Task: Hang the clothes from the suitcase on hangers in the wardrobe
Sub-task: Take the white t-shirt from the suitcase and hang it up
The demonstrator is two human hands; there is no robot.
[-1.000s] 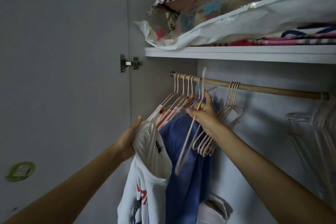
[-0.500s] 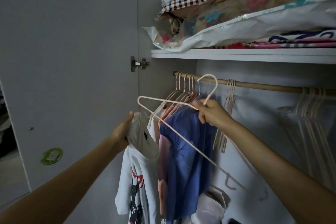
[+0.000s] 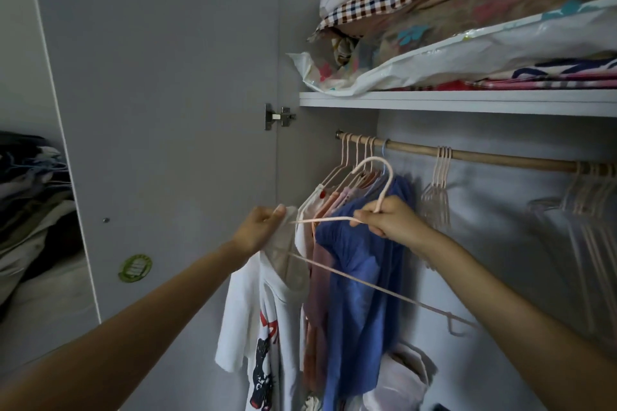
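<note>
Right hand (image 3: 389, 222): grips pink hanger (image 3: 350, 280) at the neck, now lower; its arm enters the collar
Left hand (image 3: 258, 232): still pinches white T-shirt (image 3: 263, 320) collar

Home bedroom: wardrobe rail (image 3: 500, 157) with hangers (bedding (image 3: 434, 10) shelved above).

A person's two hands work a pink hanger (image 3: 350, 280) into a white printed T-shirt (image 3: 263, 317) at an open wardrobe.

The left hand (image 3: 258, 230) grips the shirt's collar while the right hand (image 3: 389, 222) holds the hanger just below its hook, one arm of the hanger reaching the collar. Behind them a blue garment (image 3: 360, 277) and pink clothes hang from a wooden rail (image 3: 500, 158), beside bare hangers (image 3: 437, 190). Bagged bedding (image 3: 467, 53) is stacked on the shelf (image 3: 467, 103) above.
</note>
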